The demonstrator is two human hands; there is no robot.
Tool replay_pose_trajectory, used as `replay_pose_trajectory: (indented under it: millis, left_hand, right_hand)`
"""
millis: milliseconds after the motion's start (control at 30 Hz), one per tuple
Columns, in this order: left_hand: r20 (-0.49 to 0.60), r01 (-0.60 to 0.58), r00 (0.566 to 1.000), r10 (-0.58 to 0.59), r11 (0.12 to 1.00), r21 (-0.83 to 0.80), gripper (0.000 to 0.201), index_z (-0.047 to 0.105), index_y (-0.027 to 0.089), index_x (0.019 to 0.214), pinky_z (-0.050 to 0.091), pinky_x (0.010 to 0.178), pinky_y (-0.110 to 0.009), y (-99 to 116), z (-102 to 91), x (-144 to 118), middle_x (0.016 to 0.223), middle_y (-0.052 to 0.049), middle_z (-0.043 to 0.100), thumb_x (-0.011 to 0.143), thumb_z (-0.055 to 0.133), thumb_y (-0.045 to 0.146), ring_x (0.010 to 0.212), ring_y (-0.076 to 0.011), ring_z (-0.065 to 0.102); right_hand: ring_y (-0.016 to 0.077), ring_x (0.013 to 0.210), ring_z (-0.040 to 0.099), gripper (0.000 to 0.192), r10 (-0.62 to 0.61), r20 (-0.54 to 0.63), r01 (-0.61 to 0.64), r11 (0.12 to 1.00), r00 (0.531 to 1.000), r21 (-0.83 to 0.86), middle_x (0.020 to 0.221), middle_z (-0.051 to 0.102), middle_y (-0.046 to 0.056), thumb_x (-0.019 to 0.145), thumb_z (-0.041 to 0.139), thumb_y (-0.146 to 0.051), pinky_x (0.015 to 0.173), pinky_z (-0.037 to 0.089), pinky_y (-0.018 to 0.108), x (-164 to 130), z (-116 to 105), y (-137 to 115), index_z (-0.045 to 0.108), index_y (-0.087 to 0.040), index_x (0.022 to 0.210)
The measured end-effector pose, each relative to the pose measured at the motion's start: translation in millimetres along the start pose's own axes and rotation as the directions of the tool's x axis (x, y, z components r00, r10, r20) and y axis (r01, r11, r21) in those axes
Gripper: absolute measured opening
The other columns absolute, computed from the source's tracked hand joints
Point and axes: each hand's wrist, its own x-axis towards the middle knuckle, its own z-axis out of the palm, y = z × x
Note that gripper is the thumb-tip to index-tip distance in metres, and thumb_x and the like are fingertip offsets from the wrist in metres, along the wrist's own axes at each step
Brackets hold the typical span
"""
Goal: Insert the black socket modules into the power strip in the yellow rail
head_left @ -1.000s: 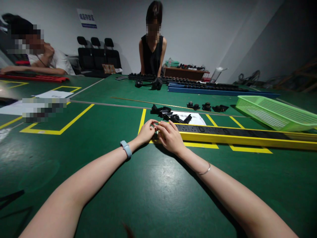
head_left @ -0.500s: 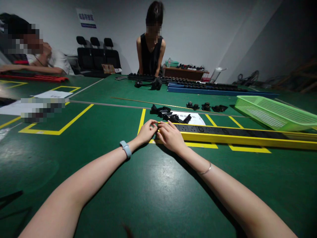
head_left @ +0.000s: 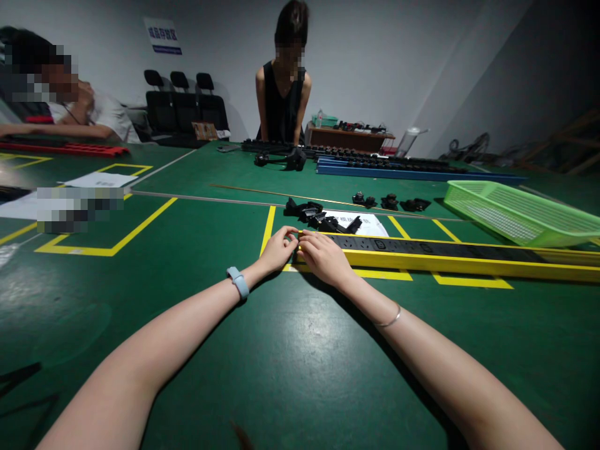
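Note:
A long yellow power strip (head_left: 469, 261) with a black socket face lies across the green table (head_left: 290, 375), running off to the right. My left hand (head_left: 277, 250) and my right hand (head_left: 323, 257) meet at its left end, fingers curled on that end. What sits between the fingertips is hidden. A pile of small black plastic parts (head_left: 323, 219) lies just behind my hands on a white sheet (head_left: 370, 224).
A green mesh basket (head_left: 520, 212) stands at the right. Blue and black strips (head_left: 412, 169) lie along the far edge, where a person in black (head_left: 281, 94) stands. Another person (head_left: 70, 109) leans on the table at far left. Yellow tape lines and papers (head_left: 100, 180) mark the left side.
My hands stay at the strip's left end; the fingers shift slightly. The standing person has moved a little to the left.

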Motion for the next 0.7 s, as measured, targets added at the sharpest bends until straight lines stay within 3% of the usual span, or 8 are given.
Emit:
replay_pose_trajectory:
  millis: [133, 267, 433, 567, 700]
  left_hand:
    - [0.012, -0.030, 0.999, 0.030, 0.999, 0.012, 0.024, 0.048, 0.018, 0.109, 0.041, 0.053, -0.022, 5.4, 0.5, -3.7, 0.094, -0.003, 0.060, 0.089, 0.047, 0.032, 0.055, -0.0070, 0.053]
    - [0.083, -0.123, 0.990, 0.110, 0.977, 0.172, 0.026, 0.053, 0.017, 0.098, 0.041, 0.062, -0.024, 16.6, -0.7, -9.9, 0.088, -0.003, 0.062, 0.093, 0.041, 0.040, 0.065, -0.0109, 0.055]
    - [0.241, -0.213, 0.962, 0.129, 0.907, 0.364, 0.035, 0.059, 0.018, 0.088, 0.037, 0.062, -0.025, 26.3, -3.6, -16.1, 0.080, -0.003, 0.063, 0.092, 0.039, 0.047, 0.069, -0.0152, 0.056]
    - [0.285, -0.250, 0.949, 0.133, 0.870, 0.425, 0.037, 0.059, 0.019, 0.084, 0.036, 0.062, -0.025, 25.8, -4.6, -17.2, 0.080, -0.004, 0.064, 0.092, 0.039, 0.049, 0.072, -0.0171, 0.057]
    - [0.290, -0.261, 0.945, 0.149, 0.880, 0.397, 0.037, 0.059, 0.018, 0.083, 0.036, 0.062, -0.025, 24.3, -4.5, -17.0, 0.081, -0.004, 0.064, 0.093, 0.038, 0.048, 0.073, -0.0167, 0.057]
  right_hand:
    - [0.0241, 0.124, 0.049, 0.037, 0.045, -0.011, -0.045, 0.999, 0.999, -0.009, 0.134, 0.053, 0.013, 0.096, 0.044, -0.030, 0.104, 0.042, 0.042, -7.1, -2.7, 2.3, 0.050, -0.015, 0.130]
    - [0.0237, 0.127, 0.047, 0.044, 0.123, -0.006, -0.123, 0.991, 0.992, -0.058, 0.137, 0.050, 0.012, 0.096, 0.042, -0.031, 0.107, 0.040, 0.043, -31.3, -17.4, 22.1, 0.043, -0.015, 0.138]
    - [0.0232, 0.131, 0.043, 0.047, 0.167, 0.051, -0.158, 0.975, 0.985, -0.155, 0.143, 0.045, 0.009, 0.096, 0.041, -0.029, 0.110, 0.037, 0.043, -103.4, -56.3, 77.7, 0.040, -0.018, 0.142]
    - [0.0238, 0.128, 0.047, 0.044, 0.305, -0.067, -0.312, 0.927, 0.950, -0.208, 0.138, 0.051, 0.007, 0.096, 0.038, -0.030, 0.108, 0.039, 0.046, -170.7, -87.1, 127.7, 0.044, -0.021, 0.139]
    - [0.0230, 0.126, 0.049, 0.042, 0.383, -0.126, -0.402, 0.889, 0.915, -0.221, 0.135, 0.054, 0.006, 0.096, 0.037, -0.031, 0.109, 0.038, 0.046, -202.8, -99.5, 150.0, 0.048, -0.023, 0.136]
